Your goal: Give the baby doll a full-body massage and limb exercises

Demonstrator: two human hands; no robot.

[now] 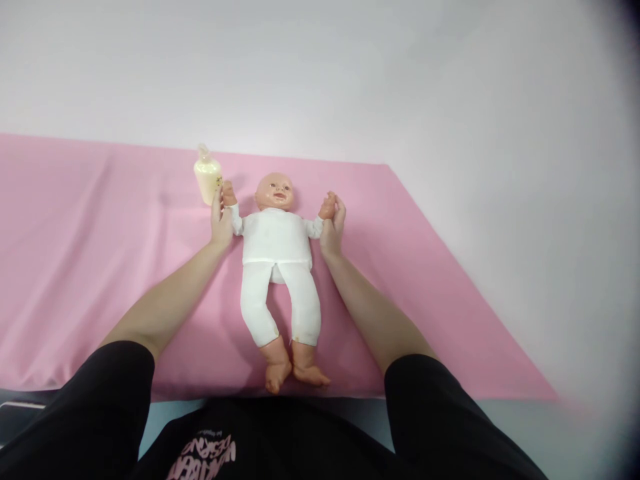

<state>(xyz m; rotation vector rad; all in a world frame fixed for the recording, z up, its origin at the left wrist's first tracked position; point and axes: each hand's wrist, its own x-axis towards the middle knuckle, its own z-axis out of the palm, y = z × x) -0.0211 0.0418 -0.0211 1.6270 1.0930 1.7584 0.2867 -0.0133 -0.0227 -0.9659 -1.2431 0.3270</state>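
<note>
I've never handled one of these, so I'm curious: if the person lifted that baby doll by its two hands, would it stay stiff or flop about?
Probably floppy in the middle: the doll wears a soft white suit, its legs splayed loosely on the pink cloth. Its head, hands and feet look like hard plastic, so they would likely hang and swing. The left hand and right hand each grip a wrist, so the body would probably sag between them.

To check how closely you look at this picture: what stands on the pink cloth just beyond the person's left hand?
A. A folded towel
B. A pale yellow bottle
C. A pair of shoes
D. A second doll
B: a pale yellow bottle stands upright beyond the left hand, which holds the doll at one wrist.
</note>
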